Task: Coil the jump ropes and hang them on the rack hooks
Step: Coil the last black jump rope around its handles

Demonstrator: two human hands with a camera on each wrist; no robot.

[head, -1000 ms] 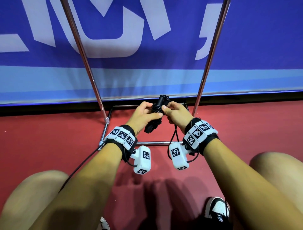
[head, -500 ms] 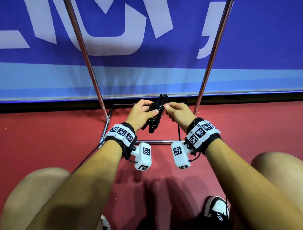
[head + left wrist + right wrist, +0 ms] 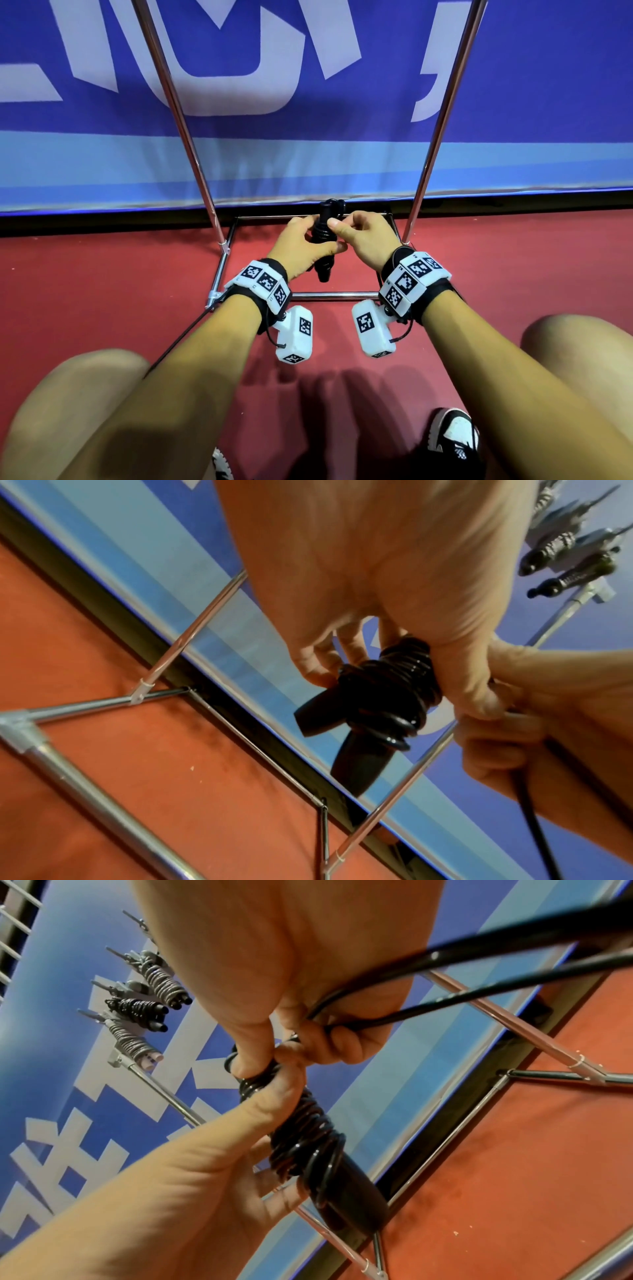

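— Where is the jump rope (image 3: 323, 240)?

— At the centre of the head view, above the rack (image 3: 337, 295) base on the red floor (image 3: 102, 291). Its black cord is wound in tight coils around the two handles.

— What are the hands doing?

— The left hand (image 3: 301, 245) has its fingers (image 3: 313, 666) curled round the coiled bundle. The right hand (image 3: 364, 240) pinches the loose cord (image 3: 445, 961) at the top of the coils, fingers closed on it.

— Anything else?

— In the upper left of the right wrist view, three coiled ropes (image 3: 147, 999) hang on hooks before the blue banner (image 3: 342, 154).
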